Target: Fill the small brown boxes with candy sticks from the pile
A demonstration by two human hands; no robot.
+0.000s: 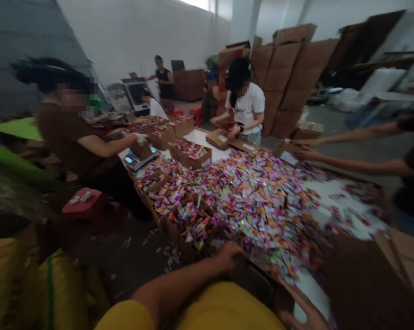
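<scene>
By the near edge of the white tabletop [325, 192], the open brown cardboard box [259, 280] lay between a curled left hand [230, 257] and a loosely spread right hand [306, 312], blur hiding whether either gripped it, and seemed light, stiff-walled but bendable, best held by opposite walls.

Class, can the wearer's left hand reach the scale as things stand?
Probably not: the scale sits well beyond the left hand, past a row of filled boxes.

Cartons [171, 230] block the left side; bare table [325, 191] shows at right.
</scene>
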